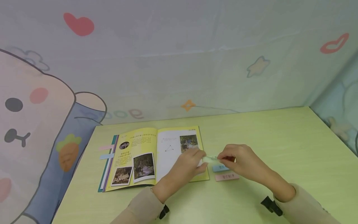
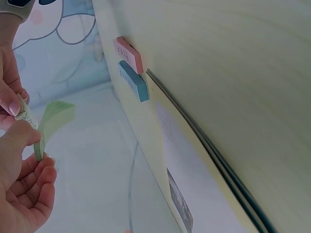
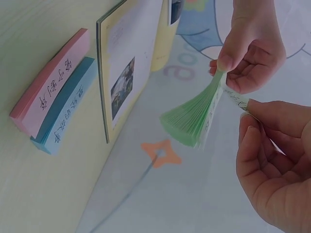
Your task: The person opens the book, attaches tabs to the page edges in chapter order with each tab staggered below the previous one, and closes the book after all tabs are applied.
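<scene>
Both hands meet just off the right edge of the open yellow-paged picture book (image 1: pixel 156 155), held above the pale green tabletop (image 1: pixel 279 140). Left hand (image 1: pixel 186 166) pinches one end of a small green sticky-note pad (image 3: pixel 194 116) between thumb and fingers; right hand (image 1: pixel 240 161) pinches the top sheet at the same end, peeling it from the stack. Right wrist view shows the pad fanned out, the free ends of the sheets splaying away from the held end. Left wrist view: same pad (image 2: pixel 51 121) bent between the fingertips, not touching the table.

Blue sticky-note pad (image 1: pixel 221 168) and pink sticky-note pad (image 1: pixel 227 177) lie flat on the tabletop side by side, touching, just beside the book's right edge and directly under the hands. Both carry handwriting on the top sheet; too small to read.

Book sits toward the table's left edge, open flat. Pink tab (image 1: pixel 106 147) and blue tab (image 1: pixel 107 156) stick out from its left edge.
</scene>
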Motion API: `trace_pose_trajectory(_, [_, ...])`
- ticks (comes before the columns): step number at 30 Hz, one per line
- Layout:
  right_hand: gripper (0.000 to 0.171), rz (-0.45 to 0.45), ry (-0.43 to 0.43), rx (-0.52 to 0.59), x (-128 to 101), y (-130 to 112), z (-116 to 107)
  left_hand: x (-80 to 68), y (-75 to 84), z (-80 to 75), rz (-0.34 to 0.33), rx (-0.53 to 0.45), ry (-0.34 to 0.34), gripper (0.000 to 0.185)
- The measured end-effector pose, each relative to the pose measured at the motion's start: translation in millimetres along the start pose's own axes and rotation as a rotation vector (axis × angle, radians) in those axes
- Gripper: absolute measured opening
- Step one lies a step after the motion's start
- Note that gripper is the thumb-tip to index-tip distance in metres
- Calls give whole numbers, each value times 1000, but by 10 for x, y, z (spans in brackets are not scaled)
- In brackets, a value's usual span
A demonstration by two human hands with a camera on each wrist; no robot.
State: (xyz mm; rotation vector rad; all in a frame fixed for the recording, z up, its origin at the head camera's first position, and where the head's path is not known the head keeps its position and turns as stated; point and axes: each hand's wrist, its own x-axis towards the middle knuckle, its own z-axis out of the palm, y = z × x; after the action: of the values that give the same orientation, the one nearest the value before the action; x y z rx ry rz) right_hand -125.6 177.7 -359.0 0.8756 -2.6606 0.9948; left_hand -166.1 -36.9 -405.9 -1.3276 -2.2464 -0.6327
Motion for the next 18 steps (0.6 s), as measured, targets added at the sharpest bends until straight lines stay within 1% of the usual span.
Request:
trace_pose_trajectory(12, [16, -13, -2, -20, 4, -59, -14, 24, 2, -6, 7, 14, 5, 19])
trace_pose_trajectory(18, [17, -49, -3, -22, 5, -80, -15, 33, 5, -7, 10, 6, 20, 19])
